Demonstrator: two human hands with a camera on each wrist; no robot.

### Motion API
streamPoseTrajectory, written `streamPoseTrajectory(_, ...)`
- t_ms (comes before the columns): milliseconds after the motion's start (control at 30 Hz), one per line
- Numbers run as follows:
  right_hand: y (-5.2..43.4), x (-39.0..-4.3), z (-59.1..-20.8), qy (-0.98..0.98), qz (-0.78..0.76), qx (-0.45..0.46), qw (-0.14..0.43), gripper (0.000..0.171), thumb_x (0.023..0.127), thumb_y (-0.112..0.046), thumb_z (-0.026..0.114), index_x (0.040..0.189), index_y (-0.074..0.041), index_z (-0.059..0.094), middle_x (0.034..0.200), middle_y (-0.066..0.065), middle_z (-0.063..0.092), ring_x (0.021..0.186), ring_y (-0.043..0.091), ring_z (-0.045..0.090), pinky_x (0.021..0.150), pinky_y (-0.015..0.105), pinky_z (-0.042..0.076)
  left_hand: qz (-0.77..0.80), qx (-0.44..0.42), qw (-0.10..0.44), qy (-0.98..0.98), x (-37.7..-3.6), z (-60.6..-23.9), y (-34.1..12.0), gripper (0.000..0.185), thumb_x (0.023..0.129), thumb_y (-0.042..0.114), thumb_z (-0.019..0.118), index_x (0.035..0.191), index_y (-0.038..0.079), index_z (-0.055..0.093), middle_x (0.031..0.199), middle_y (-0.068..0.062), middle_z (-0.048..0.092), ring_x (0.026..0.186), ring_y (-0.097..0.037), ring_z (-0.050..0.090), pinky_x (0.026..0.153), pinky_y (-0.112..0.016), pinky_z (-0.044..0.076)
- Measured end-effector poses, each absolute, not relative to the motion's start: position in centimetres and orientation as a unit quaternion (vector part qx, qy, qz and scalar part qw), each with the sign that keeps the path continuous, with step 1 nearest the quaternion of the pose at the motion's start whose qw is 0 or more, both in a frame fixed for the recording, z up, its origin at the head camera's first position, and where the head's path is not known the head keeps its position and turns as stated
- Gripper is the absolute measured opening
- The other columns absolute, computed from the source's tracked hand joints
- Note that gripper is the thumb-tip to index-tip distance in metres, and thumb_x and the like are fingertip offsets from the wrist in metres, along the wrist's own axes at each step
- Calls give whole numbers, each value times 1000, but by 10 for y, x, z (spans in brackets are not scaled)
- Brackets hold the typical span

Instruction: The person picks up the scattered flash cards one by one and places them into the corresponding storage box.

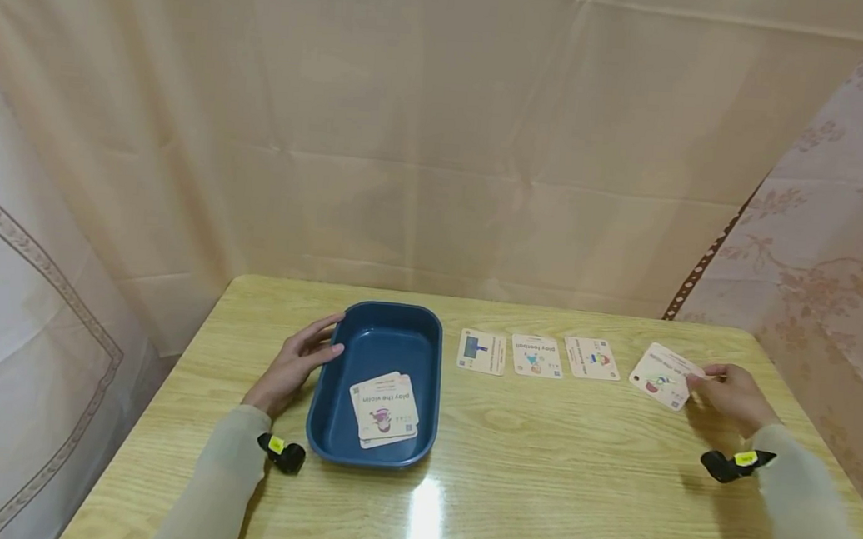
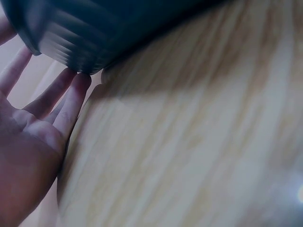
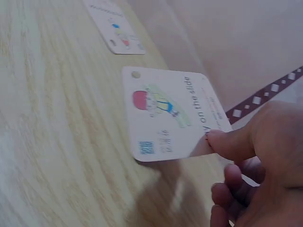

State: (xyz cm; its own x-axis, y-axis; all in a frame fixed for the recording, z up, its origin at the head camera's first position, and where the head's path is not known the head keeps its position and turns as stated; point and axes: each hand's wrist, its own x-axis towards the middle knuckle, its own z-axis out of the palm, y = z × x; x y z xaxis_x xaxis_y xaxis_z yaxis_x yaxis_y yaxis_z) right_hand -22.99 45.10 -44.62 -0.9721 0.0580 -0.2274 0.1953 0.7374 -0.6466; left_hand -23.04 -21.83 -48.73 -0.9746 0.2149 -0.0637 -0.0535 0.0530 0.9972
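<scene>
My right hand [image 1: 734, 397] pinches a white flash card [image 3: 163, 116] by one corner, thumb on its printed face. The card shows a child in a red cap on a slide, and its lower edge casts a shadow on the table. At the left, my left hand [image 1: 297, 364] rests against the side of a blue plastic tray [image 1: 369, 459], with thumb and a fingertip at the rim. The left wrist view has its straight fingers [image 2: 71, 101] touching the tray's outer wall. Inside the tray lies a small stack of cards [image 1: 387, 408], the top one reading "play the violin".
In a row right of the tray lie three cards: a blue-pictured card [image 1: 482, 352], a "play football" card [image 1: 537, 357] and another picture card [image 1: 592, 358]. The wooden table [image 1: 522, 485] ends at a beige curtain [image 1: 440, 153] behind.
</scene>
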Motion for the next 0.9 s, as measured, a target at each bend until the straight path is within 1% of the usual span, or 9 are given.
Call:
streamPoseTrajectory(67,452,-226,-443,925,-361,53,102,57,107,-29,47,127,24,42,119,38,51,100,32,52,73,29,44,685,54,98,720,-230,-487,-218,62,100,27,68,156,19,42,161,-13,34,145,-37,34,119,-57,24)
streamPoseTrajectory(167,453,-220,-439,923,-369,35,108,51,108,-26,45,124,23,44,114,31,56,94,21,53,73,28,45,684,54,98,721,-230,-487,-218,62,100,27,67,156,19,42,161,-13,34,145,-37,33,119,-58,23)
streamPoseTrajectory(267,452,-216,-437,923,-367,31,109,47,109,-26,44,120,20,47,109,23,60,90,13,52,72,26,45,683,55,96,722,-229,-486,-218,62,100,27,67,156,19,42,161,-14,33,146,-37,32,119,-58,23)
streamPoseTrajectory(400,447,-212,-433,923,-366,38,114,47,110,-30,42,118,15,49,108,17,60,91,13,51,72,26,45,681,51,95,724,-229,-486,-218,62,100,27,67,156,19,42,161,-13,34,146,-37,32,119,-58,23)
streamPoseTrajectory(567,441,-206,-427,922,-371,39,106,49,110,-33,40,119,15,47,110,19,58,95,15,51,75,28,45,679,44,97,726,-230,-488,-218,60,101,25,66,156,20,42,161,-14,33,146,-37,32,119,-58,23)
streamPoseTrajectory(633,437,-204,-426,920,-378,37,100,49,110,-34,40,119,14,46,112,20,56,96,14,50,78,30,45,679,43,97,726,-230,-488,-217,60,100,25,66,156,20,42,161,-14,33,146,-37,32,119,-58,23)
streamPoseTrajectory(733,430,-200,-424,917,-387,35,86,49,110,-35,40,121,13,45,113,18,56,95,9,51,82,33,44,679,43,97,726,-230,-487,-217,61,100,26,67,156,21,42,161,-13,34,146,-38,32,119,-58,23)
streamPoseTrajectory(800,425,-199,-423,914,-398,31,74,48,110,-33,41,123,13,46,110,14,57,93,6,50,81,32,43,678,43,97,727,-230,-487,-217,61,100,27,67,156,21,42,161,-13,34,146,-37,32,119,-58,23)
streamPoseTrajectory(900,414,-197,-423,908,-414,20,50,44,110,-29,44,122,13,48,103,3,58,89,2,50,75,25,44,678,41,96,728,-230,-486,-218,61,100,27,67,155,22,43,161,-12,35,145,-36,33,119,-58,24)
